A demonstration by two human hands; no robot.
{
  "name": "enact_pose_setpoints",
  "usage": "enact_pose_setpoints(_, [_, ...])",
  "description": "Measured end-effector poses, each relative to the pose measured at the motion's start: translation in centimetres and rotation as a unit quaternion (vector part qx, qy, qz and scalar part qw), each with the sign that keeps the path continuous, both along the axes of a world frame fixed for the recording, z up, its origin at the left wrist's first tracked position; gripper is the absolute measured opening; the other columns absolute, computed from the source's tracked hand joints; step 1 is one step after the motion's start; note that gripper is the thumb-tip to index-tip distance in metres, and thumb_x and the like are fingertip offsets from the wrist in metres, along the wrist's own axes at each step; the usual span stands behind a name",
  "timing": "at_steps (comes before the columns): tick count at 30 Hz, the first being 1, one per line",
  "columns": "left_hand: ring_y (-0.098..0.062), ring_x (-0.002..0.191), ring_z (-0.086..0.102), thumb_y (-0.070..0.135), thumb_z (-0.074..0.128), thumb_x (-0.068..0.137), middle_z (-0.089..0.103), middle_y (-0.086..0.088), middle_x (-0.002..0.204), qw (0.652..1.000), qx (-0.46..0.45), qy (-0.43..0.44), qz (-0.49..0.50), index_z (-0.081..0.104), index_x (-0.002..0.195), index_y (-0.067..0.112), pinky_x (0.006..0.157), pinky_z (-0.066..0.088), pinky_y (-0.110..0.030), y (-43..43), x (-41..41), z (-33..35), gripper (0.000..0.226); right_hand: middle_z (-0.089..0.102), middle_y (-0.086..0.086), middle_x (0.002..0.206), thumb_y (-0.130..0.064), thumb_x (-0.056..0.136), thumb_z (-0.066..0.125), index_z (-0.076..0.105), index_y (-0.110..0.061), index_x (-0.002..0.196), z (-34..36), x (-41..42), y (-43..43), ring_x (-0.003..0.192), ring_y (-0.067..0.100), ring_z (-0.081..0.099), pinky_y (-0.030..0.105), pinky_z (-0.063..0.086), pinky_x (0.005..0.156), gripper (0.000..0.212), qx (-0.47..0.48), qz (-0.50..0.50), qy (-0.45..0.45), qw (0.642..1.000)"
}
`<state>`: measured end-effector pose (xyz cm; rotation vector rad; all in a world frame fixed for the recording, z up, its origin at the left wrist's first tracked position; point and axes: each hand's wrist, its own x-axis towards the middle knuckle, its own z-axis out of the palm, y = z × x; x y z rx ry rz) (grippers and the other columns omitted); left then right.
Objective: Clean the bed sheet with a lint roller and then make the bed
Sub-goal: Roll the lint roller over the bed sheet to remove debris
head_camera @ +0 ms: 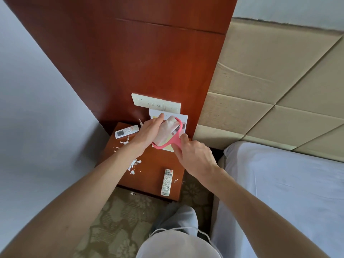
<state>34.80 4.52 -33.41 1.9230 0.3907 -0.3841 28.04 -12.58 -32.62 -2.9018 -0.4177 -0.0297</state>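
I hold a pink lint roller [176, 138] over the wooden nightstand [149, 175]. My right hand [193, 155] grips its pink handle. My left hand [149, 133] is wrapped round the white sticky roll [167, 131], with the thumb at the roll's far end. The bed with its pale sheet [288, 192] lies to the right, with no cover on the part in view.
On the nightstand lie a white air-conditioner remote [126, 131], a TV remote [167, 182], torn white paper scraps [133, 164] and a printed card [183, 121] leaning on the wall. A switch panel [156, 103] is above. Padded beige headboard [270, 90] stands right; patterned carpet [119, 220] lies below.
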Motion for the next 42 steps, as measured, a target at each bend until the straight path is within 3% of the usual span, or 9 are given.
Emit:
enact_pose_setpoints(5, [-0.020,0.130,0.053,0.067,0.036,0.099,0.058,0.001,0.139,1.000,0.004,0.007,-0.011,0.060,0.136,0.027,0.112,0.040,-0.044,-1.5,0.4,0.1,0.060,0.070,0.006,0.084,-0.050,0.106,0.034,0.047,-0.010,0.124,0.1,0.2,-1.4,0.068,0.027,0.070,0.032,0.049,0.052,0.046,0.002,-0.010,0.008,1.000])
enact_pose_setpoints(10, [-0.016,0.120,0.054,0.063,0.035,0.102,0.060,0.003,0.131,1.000,0.005,0.003,-0.021,0.062,0.135,0.024,0.095,0.039,-0.034,-2.6,1.0,0.5,0.057,0.070,0.005,0.087,-0.050,0.106,0.035,0.045,-0.009,0.129,0.2,0.5,-2.3,0.068,0.024,0.069,0.032,0.051,0.054,0.049,0.006,-0.020,0.010,1.000])
enact_pose_setpoints(18, [-0.017,0.118,0.058,0.064,0.035,0.102,0.064,0.000,0.131,1.000,0.008,0.007,-0.025,0.064,0.134,0.023,0.090,0.041,-0.031,-2.9,2.3,0.9,0.060,0.070,0.003,0.088,-0.052,0.105,0.036,0.044,-0.010,0.133,0.6,1.6,-2.8,0.068,0.021,0.070,0.029,0.055,0.056,0.051,0.008,-0.015,0.009,1.000])
enact_pose_setpoints(24, [-0.013,0.109,0.052,0.062,0.034,0.103,0.060,0.008,0.122,0.999,0.046,0.009,0.011,0.064,0.120,0.026,0.088,0.034,-0.029,-1.3,3.4,1.6,0.050,0.071,0.005,0.090,-0.053,0.105,0.032,0.044,-0.012,0.131,1.0,3.1,-1.6,0.071,0.024,0.072,0.036,0.060,0.060,0.050,0.011,0.013,0.009,1.000])
enact_pose_setpoints(27, [-0.013,0.109,0.052,0.062,0.032,0.103,0.061,0.005,0.125,0.999,0.047,0.019,0.005,0.066,0.127,0.025,0.086,0.034,-0.030,-0.1,3.8,1.9,0.055,0.070,0.008,0.093,-0.053,0.105,0.030,0.042,-0.010,0.138,1.0,4.0,-0.9,0.074,0.028,0.072,0.037,0.059,0.062,0.055,0.006,0.023,0.003,1.000])
enact_pose_setpoints(32, [-0.015,0.112,0.062,0.070,0.032,0.100,0.069,0.001,0.118,0.998,0.037,0.041,-0.015,0.071,0.121,0.028,0.072,0.036,-0.021,3.0,5.2,0.3,0.061,0.070,0.009,0.091,-0.051,0.106,0.030,0.045,-0.009,0.134,0.9,4.8,1.5,0.075,0.029,0.072,0.036,0.052,0.060,0.053,-0.012,0.033,0.020,0.999])
enact_pose_setpoints(34, [-0.014,0.110,0.063,0.072,0.031,0.099,0.070,0.002,0.117,0.997,0.034,0.058,-0.030,0.071,0.120,0.026,0.077,0.038,-0.018,4.1,6.1,-0.4,0.064,0.071,0.010,0.092,-0.049,0.107,0.032,0.047,-0.007,0.133,0.6,5.3,2.6,0.077,0.030,0.072,0.036,0.053,0.061,0.052,-0.013,0.029,0.025,0.999])
enact_pose_setpoints(37, [-0.017,0.113,0.064,0.079,0.034,0.093,0.070,0.000,0.122,0.995,0.024,0.084,-0.056,0.070,0.117,0.025,0.105,0.046,-0.036,5.8,7.6,-1.9,0.070,0.071,0.012,0.093,-0.048,0.107,0.034,0.049,-0.007,0.131,-0.2,6.2,4.7,0.079,0.032,0.073,0.034,0.046,0.059,0.050,-0.023,0.011,0.040,0.999])
enact_pose_setpoints(42, [-0.017,0.110,0.060,0.076,0.035,0.095,0.066,-0.002,0.120,0.987,0.041,0.113,-0.110,0.066,0.122,0.018,0.091,0.041,-0.034,9.0,9.3,-4.0,0.070,0.070,0.011,0.088,-0.051,0.106,0.032,0.048,-0.009,0.126,-2.8,7.2,9.2,0.075,0.032,0.071,0.035,0.046,0.057,0.050,-0.021,-0.028,0.080,0.996])
